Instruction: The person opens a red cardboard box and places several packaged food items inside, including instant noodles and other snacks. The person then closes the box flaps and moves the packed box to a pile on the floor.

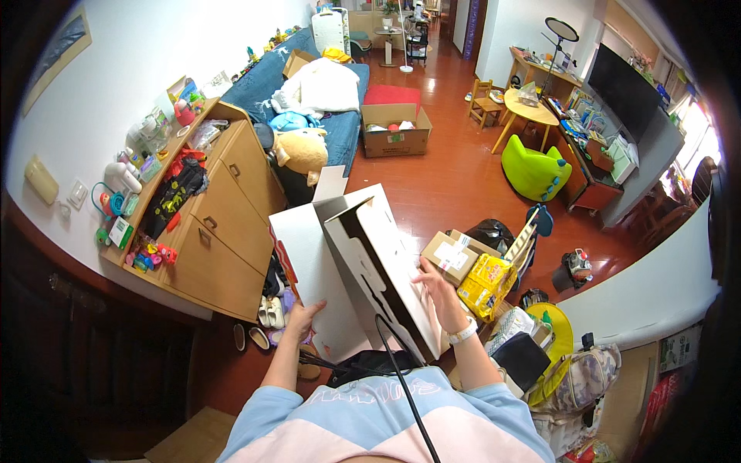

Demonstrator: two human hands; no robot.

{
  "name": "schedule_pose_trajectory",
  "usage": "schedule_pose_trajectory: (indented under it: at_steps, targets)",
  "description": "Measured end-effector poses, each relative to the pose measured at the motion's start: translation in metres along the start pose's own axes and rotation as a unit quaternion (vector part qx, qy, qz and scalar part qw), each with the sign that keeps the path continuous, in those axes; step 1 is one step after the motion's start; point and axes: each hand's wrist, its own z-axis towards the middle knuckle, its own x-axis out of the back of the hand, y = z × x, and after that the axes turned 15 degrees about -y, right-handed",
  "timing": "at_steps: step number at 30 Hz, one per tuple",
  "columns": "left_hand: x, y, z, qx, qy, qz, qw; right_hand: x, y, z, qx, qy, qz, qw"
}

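Observation:
A large white cardboard box (310,237) stands open in front of my chest, with one flap raised at its far end. Inside it, or partly drawn out of it, sits a folded white cardboard insert (393,260) with a dark slot along its edge; how far in it goes is hidden. My left hand (305,321) grips the box's left wall, thumb on the inner face and fingers behind. Against the insert's right side lies my right hand (443,295), its fingers spread, with a white watch (463,331) on the wrist. A black cable (399,370) hangs across the near end.
On the left is a wooden shoe cabinet (231,202) with cluttered top and shoes (272,312) beside it. Parcels (448,254), a yellow packet (486,283) and a camouflage backpack (584,376) crowd the right. Ahead are a blue sofa (341,136), a brown carton (396,142) and a green seat (529,171).

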Motion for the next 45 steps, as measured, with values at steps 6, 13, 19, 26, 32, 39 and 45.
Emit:
schedule_pose_trajectory:
  at_steps: [6, 13, 19, 26, 32, 39, 45]
  targets:
    - [-0.001, -0.004, -0.002, -0.004, -0.031, -0.027, 0.999, 0.005, 0.008, 0.005, -0.016, 0.071, 0.002, 0.997]
    - [-0.008, 0.003, -0.018, -0.017, 0.006, -0.049, 0.999, 0.031, 0.018, -0.044, -0.090, 0.112, -0.138, 0.980]
    - [0.007, -0.006, -0.008, -0.013, 0.005, -0.020, 1.000, 0.048, 0.059, -0.154, -0.164, 0.011, -0.370, 0.914]
    - [0.013, -0.014, -0.004, -0.016, 0.017, -0.025, 0.999, 0.050, 0.106, -0.212, -0.299, 0.060, -0.023, 0.952]
    - [0.016, -0.007, -0.001, 0.014, 0.004, -0.024, 1.000, 0.026, 0.089, -0.187, -0.129, 0.184, 0.200, 0.954]
    - [0.016, -0.003, -0.001, -0.019, -0.006, -0.029, 0.999, 0.013, 0.078, -0.139, -0.244, 0.265, 0.185, 0.914]
    - [0.025, 0.005, -0.002, -0.006, -0.008, -0.066, 0.998, 0.038, 0.080, -0.127, -0.222, 0.248, 0.190, 0.924]
